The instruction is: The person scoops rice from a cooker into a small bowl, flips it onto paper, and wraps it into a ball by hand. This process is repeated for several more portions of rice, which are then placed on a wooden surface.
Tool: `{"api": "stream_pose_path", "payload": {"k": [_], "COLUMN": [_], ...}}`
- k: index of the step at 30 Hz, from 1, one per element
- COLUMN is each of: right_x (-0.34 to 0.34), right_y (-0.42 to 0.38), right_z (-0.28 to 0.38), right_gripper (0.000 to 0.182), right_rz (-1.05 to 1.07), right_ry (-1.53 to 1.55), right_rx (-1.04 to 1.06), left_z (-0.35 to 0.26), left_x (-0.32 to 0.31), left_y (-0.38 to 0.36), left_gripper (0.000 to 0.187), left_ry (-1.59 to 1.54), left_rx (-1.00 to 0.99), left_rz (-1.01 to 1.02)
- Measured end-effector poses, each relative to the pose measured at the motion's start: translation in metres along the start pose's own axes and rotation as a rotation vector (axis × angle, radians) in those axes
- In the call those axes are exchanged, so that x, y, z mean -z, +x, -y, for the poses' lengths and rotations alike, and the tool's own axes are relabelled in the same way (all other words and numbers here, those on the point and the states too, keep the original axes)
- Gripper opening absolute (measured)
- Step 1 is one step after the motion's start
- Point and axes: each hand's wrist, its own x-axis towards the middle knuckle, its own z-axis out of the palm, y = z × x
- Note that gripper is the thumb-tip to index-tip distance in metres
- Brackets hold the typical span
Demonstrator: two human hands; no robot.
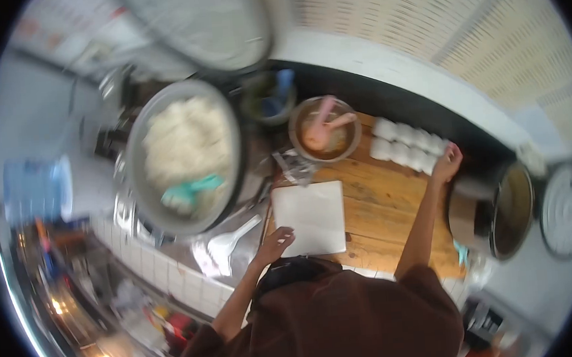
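My left hand (pixel 275 245) is at the left edge of a white square sheet or board (pixel 310 218) on the wooden tabletop. Its fingers are loosely bent, slightly apart, with nothing visible in them. My right hand (pixel 447 164) reaches to the right end of two rows of small white rounded pieces (pixel 408 145). Its fingers are curled in at the last pieces, and what they hold, if anything, is hidden. Between the hands and toward the back stands a metal bowl (pixel 294 133) of brownish food with pink-handled utensils (pixel 325 119).
A big pot of white rice (pixel 187 142) with a turquoise scoop (pixel 194 190) stands left. A white ladle (pixel 234 240) lies before it. A small pot (pixel 269 107) with a blue utensil is behind. Another pot (pixel 510 209) and a round lid (pixel 568 208) are at right.
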Motion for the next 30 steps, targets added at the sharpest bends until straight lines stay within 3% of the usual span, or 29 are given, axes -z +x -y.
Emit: {"api": "stream_pose_path", "payload": {"k": [1,4,5,6,7,8,9,11,12,14,18,20,21,23,25,27,29,30], "right_x": [-0.011,-0.030,-0.033,-0.035,-0.047,-0.055,-0.074,-0.087,-0.095,-0.114,-0.148,-0.128,-0.115,-0.071,-0.010,0.031,0.061,0.080], "right_y": [-0.022,-0.137,-0.176,-0.210,-0.240,-0.269,-0.303,-0.342,-0.358,-0.386,-0.390,-0.367,-0.352,-0.320,-0.293,-0.278,-0.271,-0.274], "right_z": [0.077,0.293,0.346,0.402,0.433,0.455,0.454,0.477,0.479,0.469,0.439,0.463,0.476,0.496,0.507,0.478,0.419,0.387], "right_gripper": [0.020,0.020,0.017,0.017,0.025,0.032,0.036,0.037,0.037,0.035,0.035,0.037,0.037,0.033,0.030,0.026,0.022,0.022], "right_rz": [0.199,0.772,0.995,1.301,1.413,1.584,1.607,1.840,1.826,1.911,2.087,2.322,2.308,2.294,2.174,2.051,2.039,2.028], "right_ry": [0.268,0.659,0.713,0.561,0.473,0.393,0.153,-0.358,-0.361,-0.697,-0.498,-0.463,-0.467,-0.221,-0.131,-0.065,0.121,0.084], "right_rx": [-0.031,0.342,0.422,0.432,0.684,0.751,0.993,1.279,1.302,1.385,1.484,0.564,0.561,0.359,0.378,0.373,-0.087,-0.141], "left_z": [0.016,0.008,0.007,0.007,0.007,0.011,0.015,0.020,0.023,0.033,0.046,0.051,0.054,0.059,0.065,0.083,0.119,0.117], "left_x": [-0.002,0.003,0.005,0.006,0.009,0.009,0.010,0.016,0.020,0.027,0.034,0.035,0.033,0.022,0.005,-0.019,-0.051,-0.049], "left_y": [-0.003,-0.026,-0.034,-0.044,-0.054,-0.065,-0.074,-0.092,-0.103,-0.120,-0.126,-0.119,-0.107,-0.079,-0.042,0.003,0.047,0.045], "left_gripper": [0.039,0.037,0.037,0.038,0.038,0.038,0.038,0.038,0.038,0.038,0.038,0.038,0.039,0.039,0.040,0.059,0.089,0.098], "left_ry": [0.000,-0.030,-0.040,-0.050,-0.007,-0.019,-0.043,-0.068,-0.072,-0.082,-0.165,-0.170,-0.133,-0.099,0.107,0.478,0.835,0.932], "left_rx": [-0.101,-0.088,-0.118,-0.151,-0.176,-0.192,-0.248,-0.323,-0.313,-0.316,-0.336,-0.347,-0.395,-0.447,-0.472,-0.453,-0.433,-0.428], "left_rz": [-0.040,-0.111,-0.070,-0.020,-0.026,-0.038,-0.089,-0.158,-0.184,-0.221,-0.210,-0.160,-0.117,-0.060,0.000,-0.034,-0.126,-0.160]}}
